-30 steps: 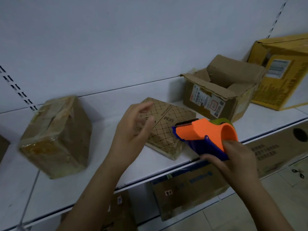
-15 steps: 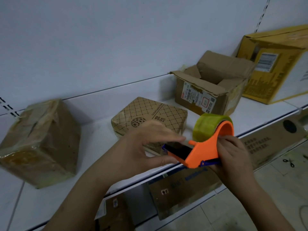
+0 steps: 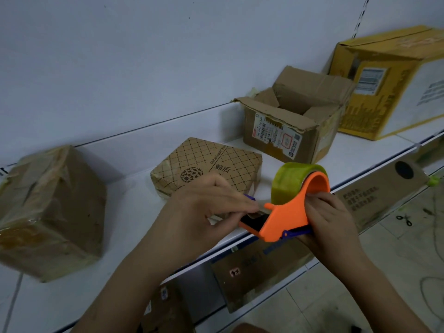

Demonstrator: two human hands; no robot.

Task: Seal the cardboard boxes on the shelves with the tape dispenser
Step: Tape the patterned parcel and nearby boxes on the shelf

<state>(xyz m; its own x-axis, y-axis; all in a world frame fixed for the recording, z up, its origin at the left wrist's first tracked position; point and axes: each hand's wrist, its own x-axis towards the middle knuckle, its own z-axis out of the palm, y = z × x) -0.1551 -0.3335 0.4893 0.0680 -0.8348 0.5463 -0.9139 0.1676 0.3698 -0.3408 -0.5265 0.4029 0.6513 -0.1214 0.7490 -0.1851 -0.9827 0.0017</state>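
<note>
At lower centre of the frame, the right hand point(image 3: 332, 221) grips the dispenser point(image 3: 292, 210) while the left hand point(image 3: 209, 205) fingers pinch at its tape end, apparently freeing it; next, the open box point(image 3: 292, 121) at upper right needs its flaps closed.

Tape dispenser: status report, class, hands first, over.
Right hand grips orange tape dispenser. Left hand pinches at tape end by cutter. Open-flapped box unsealed on shelf. Nothing in the way.

Bare forearms, no sleeves; left hand point(image 3: 206, 210), right hand point(image 3: 329, 222) ungloved.
</note>
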